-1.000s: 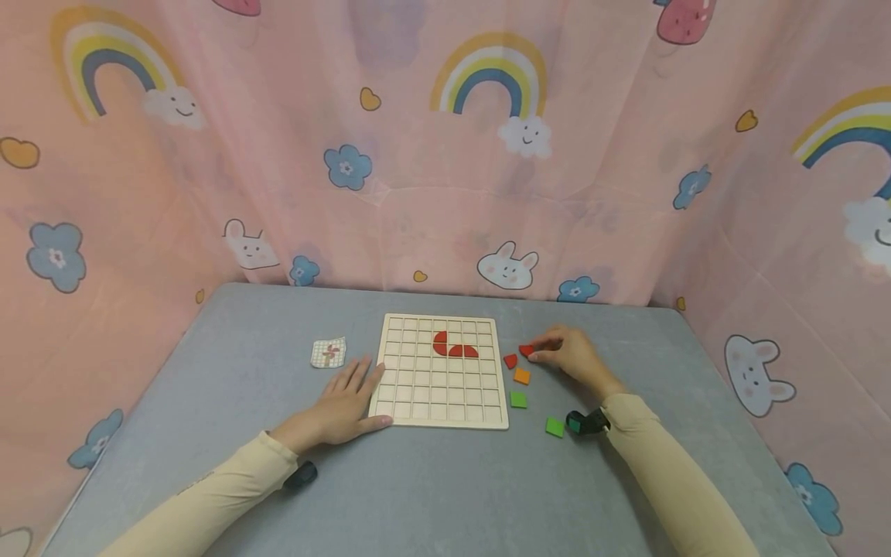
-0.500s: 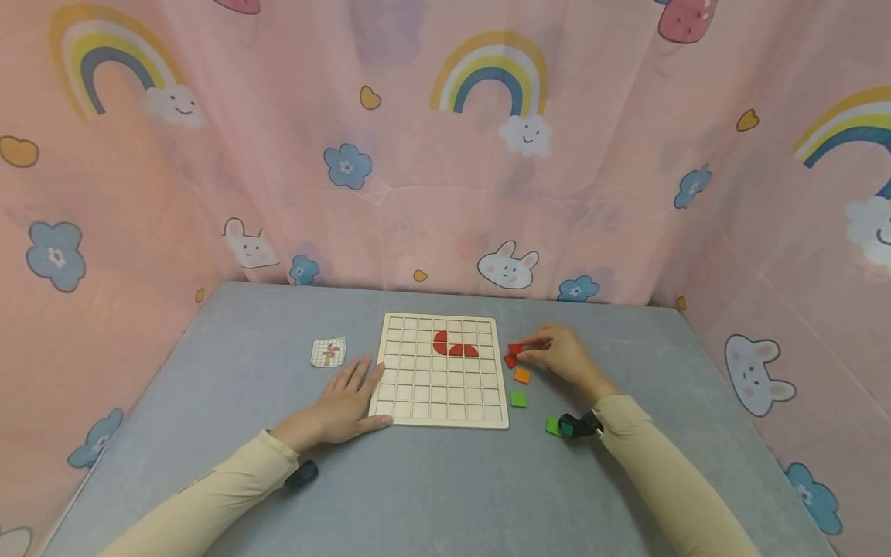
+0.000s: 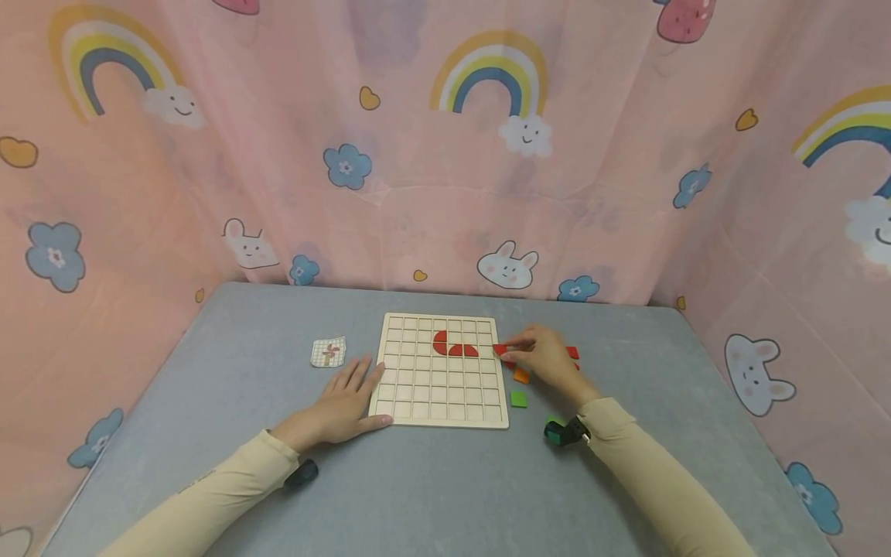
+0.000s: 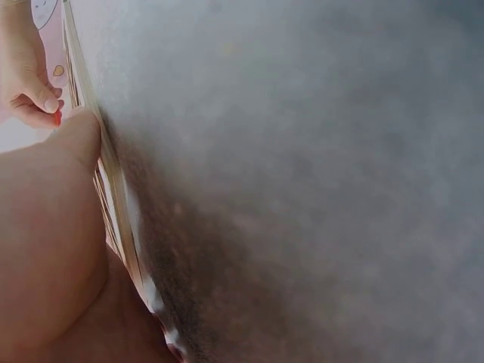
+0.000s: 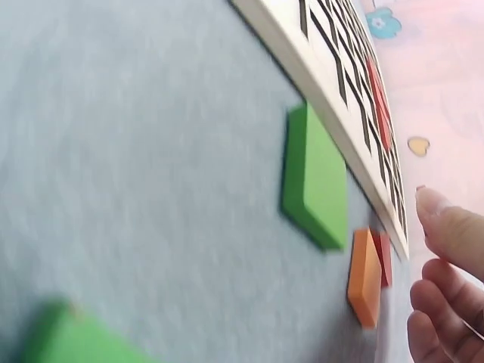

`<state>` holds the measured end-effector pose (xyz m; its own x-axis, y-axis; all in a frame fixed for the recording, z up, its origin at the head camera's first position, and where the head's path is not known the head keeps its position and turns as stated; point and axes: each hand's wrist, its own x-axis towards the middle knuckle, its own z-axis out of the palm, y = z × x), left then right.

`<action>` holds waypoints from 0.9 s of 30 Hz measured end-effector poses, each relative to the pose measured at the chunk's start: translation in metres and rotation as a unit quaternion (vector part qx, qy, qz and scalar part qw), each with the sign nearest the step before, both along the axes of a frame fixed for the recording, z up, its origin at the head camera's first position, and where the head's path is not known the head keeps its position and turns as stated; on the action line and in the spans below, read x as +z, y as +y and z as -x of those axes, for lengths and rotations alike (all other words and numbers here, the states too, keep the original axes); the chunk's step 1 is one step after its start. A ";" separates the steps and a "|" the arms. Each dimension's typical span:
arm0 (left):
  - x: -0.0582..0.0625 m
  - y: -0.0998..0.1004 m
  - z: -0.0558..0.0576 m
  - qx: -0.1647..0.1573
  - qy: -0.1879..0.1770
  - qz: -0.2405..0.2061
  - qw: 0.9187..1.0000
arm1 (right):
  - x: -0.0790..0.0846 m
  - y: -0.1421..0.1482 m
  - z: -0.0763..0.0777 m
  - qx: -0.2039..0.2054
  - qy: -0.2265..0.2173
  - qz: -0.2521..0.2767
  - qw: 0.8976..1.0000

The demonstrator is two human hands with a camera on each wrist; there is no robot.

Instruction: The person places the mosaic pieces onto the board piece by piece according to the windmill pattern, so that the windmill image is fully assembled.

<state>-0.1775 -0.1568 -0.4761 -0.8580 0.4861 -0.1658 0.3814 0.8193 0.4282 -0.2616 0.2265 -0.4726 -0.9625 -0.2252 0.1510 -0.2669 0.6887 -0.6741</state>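
My right hand [image 3: 546, 357] pinches a red quarter-circle tile [image 3: 499, 350] between thumb and fingertips at the right edge of the wooden grid board [image 3: 438, 398]. In the left wrist view, the same red tile [image 4: 57, 118] shows at the fingertips. Several red quarter-round tiles [image 3: 463, 351] lie in the upper middle squares of the board. My left hand [image 3: 343, 408] rests with spread, straight fingers along the board's left edge, its thumb at the lower left corner. An orange tile [image 5: 365, 278] and a green tile [image 5: 316, 181] lie close to the board, below my right hand.
A small pattern card [image 3: 329, 352] lies left of the board. More red tiles [image 3: 572, 353] are partly hidden behind my right hand. A second green tile [image 5: 79, 336] sits under the right wrist camera. A pink printed curtain [image 3: 445, 224] hangs behind the grey table [image 3: 431, 487].
My right hand has moved left with the red tile, from the loose tiles to the board's right edge. Red tiles behind the hand have come into view. The left hand has stayed put.
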 end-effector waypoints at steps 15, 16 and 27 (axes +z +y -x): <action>0.000 -0.001 0.000 -0.009 0.006 -0.018 1.000 | -0.001 -0.034 -0.011 -0.012 0.002 0.013 1.000; -0.001 -0.001 0.000 -0.008 0.006 -0.018 1.000 | -0.002 -0.036 -0.011 -0.013 0.000 0.015 1.000; -0.022 -0.006 0.008 -0.010 0.034 -0.006 0.999 | -0.004 -0.061 -0.017 -0.008 0.001 0.029 1.000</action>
<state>-0.1852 -0.1628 -0.4982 -0.8574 0.5046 -0.1008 0.4263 0.8062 0.4104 -0.2441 0.1651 -0.4763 -0.9655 -0.2004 0.1664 -0.2582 0.6521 -0.7128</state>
